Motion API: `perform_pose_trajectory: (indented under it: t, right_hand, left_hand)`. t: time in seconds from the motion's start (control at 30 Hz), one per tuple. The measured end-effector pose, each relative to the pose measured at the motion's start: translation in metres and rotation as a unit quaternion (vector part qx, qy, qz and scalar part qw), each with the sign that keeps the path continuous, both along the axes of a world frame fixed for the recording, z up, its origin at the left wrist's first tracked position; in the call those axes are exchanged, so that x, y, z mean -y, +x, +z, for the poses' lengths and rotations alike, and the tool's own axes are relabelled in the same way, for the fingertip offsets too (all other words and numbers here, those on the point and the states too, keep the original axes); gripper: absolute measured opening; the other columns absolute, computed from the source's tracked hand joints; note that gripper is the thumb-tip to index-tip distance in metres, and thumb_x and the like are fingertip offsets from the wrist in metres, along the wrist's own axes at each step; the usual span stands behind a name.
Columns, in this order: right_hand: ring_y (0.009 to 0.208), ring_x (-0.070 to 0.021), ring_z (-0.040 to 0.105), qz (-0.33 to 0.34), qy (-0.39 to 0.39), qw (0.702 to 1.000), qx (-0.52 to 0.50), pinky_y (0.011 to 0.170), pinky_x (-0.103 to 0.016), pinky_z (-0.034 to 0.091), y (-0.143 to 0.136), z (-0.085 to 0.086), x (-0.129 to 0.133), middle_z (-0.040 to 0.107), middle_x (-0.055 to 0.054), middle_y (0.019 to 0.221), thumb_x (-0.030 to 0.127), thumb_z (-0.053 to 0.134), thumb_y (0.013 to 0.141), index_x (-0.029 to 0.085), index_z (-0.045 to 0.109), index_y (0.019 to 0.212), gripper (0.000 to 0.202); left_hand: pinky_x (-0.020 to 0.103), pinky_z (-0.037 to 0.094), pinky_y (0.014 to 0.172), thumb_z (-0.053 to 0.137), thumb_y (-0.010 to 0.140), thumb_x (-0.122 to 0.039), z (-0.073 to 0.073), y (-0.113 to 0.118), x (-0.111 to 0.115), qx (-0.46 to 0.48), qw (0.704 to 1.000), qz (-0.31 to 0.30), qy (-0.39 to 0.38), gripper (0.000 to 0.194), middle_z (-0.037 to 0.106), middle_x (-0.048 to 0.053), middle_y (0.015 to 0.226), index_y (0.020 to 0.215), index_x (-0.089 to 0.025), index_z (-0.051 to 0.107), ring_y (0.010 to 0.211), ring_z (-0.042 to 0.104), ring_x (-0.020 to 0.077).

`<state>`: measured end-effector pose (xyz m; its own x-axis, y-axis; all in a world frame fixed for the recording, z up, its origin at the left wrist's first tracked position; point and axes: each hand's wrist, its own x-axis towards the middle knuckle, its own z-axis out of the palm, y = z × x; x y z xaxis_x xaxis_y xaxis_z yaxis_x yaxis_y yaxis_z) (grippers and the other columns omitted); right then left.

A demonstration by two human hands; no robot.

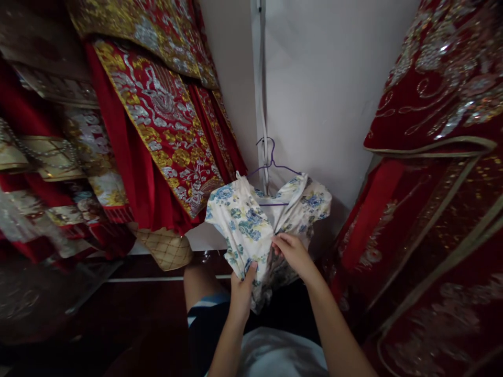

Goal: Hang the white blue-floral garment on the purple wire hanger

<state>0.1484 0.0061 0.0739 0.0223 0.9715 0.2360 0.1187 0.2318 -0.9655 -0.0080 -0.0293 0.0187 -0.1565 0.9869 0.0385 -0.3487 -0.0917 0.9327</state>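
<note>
A white dress with blue flowers (251,222) hangs in front of me on a thin purple hanger (272,163). It has short sleeves and a V-shaped neckline. My left hand (244,283) grips the cloth low on its left side, thumb on the front and the other fingers mostly hidden. At the bottom of the neckline, my right hand (288,250) pinches the fabric between thumb and fingers. The lower part of the dress drops into shadow near my lap.
Red robes with gold and silver embroidery (157,115) hang on the left. More red beaded garments (428,136) hang close on the right. Behind the dress, a pale strap (262,94) runs down the grey wall (322,78). My bare knee (200,285) shows below.
</note>
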Motion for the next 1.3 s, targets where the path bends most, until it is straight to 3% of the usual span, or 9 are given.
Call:
perform_pose_trajectory:
  t: [0.13,0.2,0.27,0.37,0.47,0.73,0.93,1.1,1.3]
  right_hand:
    - [0.053,-0.0146,0.051,-0.032,0.013,0.999,-0.003,0.055,-0.026,0.037,0.009,0.001,0.005,0.055,0.001,0.051,0.034,0.054,0.079,0.021,0.056,0.057,0.026]
    - [0.052,-0.0144,0.05,-0.025,0.023,0.999,0.012,0.053,-0.026,0.035,0.012,0.004,0.009,0.056,0.001,0.052,0.03,0.053,0.079,0.02,0.057,0.057,0.024]
    - [0.052,-0.0141,0.05,-0.014,0.031,0.999,0.023,0.053,-0.026,0.035,0.013,0.008,0.013,0.055,0.001,0.052,0.027,0.051,0.078,0.02,0.058,0.058,0.022]
    - [0.05,-0.0135,0.047,-0.002,0.039,0.999,0.032,0.052,-0.025,0.034,0.013,0.016,0.017,0.051,0.002,0.05,0.025,0.05,0.077,0.02,0.056,0.057,0.022]
    - [0.05,-0.0124,0.043,-0.004,0.047,0.998,0.046,0.051,-0.025,0.031,0.013,0.02,0.02,0.046,0.003,0.05,0.025,0.05,0.078,0.02,0.052,0.055,0.023]
    - [0.066,-0.0137,0.053,0.076,0.04,0.993,0.075,0.063,-0.026,0.041,0.031,0.01,0.021,0.058,0.002,0.069,0.031,0.064,0.078,0.018,0.059,0.075,0.015]
    - [0.067,-0.0168,0.056,-0.007,0.062,0.998,0.028,0.064,-0.028,0.043,0.012,-0.005,-0.001,0.062,0.0,0.071,0.033,0.061,0.078,0.018,0.058,0.076,0.015]
    - [0.05,-0.0116,0.041,-0.001,0.033,0.998,0.046,0.05,-0.025,0.029,0.006,-0.011,-0.004,0.04,0.006,0.05,0.038,0.063,0.077,0.022,0.038,0.057,0.036]
    - [0.05,-0.0103,0.042,0.057,0.003,0.995,0.087,0.049,-0.023,0.028,0.021,-0.014,0.002,0.039,0.006,0.052,0.039,0.066,0.075,0.021,0.039,0.057,0.037]
  left_hand:
    - [0.036,0.042,0.102,0.072,0.078,-0.036,-0.004,-0.004,0.002,-0.108,0.982,0.134,0.072,0.05,0.062,0.008,0.123,0.124,-0.024,0.056,0.118,0.057,0.025]
    - [0.037,0.039,0.104,0.071,0.079,-0.03,0.0,-0.005,0.001,-0.199,0.935,0.242,0.168,0.056,0.051,0.011,0.133,0.13,-0.025,0.048,0.124,0.049,0.0258]
    - [0.039,0.037,0.104,0.069,0.08,-0.023,0.012,-0.005,-0.005,-0.289,0.872,0.279,0.281,0.05,0.049,0.011,0.13,0.126,-0.025,0.049,0.123,0.047,0.0259]
    - [0.038,0.04,0.096,0.06,0.085,-0.015,0.039,0.003,-0.02,-0.412,0.811,0.107,0.402,0.036,0.06,0.008,0.11,0.119,-0.027,0.056,0.108,0.055,0.023]
    - [0.036,0.042,0.087,0.053,0.089,-0.015,0.06,0.016,-0.037,-0.471,0.776,-0.055,0.415,0.03,0.064,0.007,0.098,0.116,-0.027,0.061,0.096,0.058,0.0226]
    - [0.034,0.042,0.082,0.055,0.09,-0.023,0.074,0.018,-0.054,-0.413,0.808,-0.108,0.406,0.019,0.066,0.008,0.088,0.098,-0.024,0.072,0.087,0.058,0.0223]
    - [0.035,0.038,0.088,0.06,0.088,-0.025,0.099,0.019,-0.058,-0.398,0.806,-0.172,0.403,0.017,0.069,0.008,0.085,0.096,-0.026,0.075,0.085,0.058,0.0232]
    - [0.032,0.036,0.087,0.061,0.086,-0.027,0.134,0.031,-0.09,-0.363,0.836,-0.089,0.402,0.014,0.066,0.007,0.081,0.082,-0.023,0.074,0.083,0.056,0.0224]
    - [0.033,0.037,0.082,0.059,0.088,-0.03,0.197,0.053,-0.148,-0.413,0.772,0.084,0.476,0.018,0.061,0.005,0.078,0.076,-0.019,0.068,0.082,0.053,0.0217]
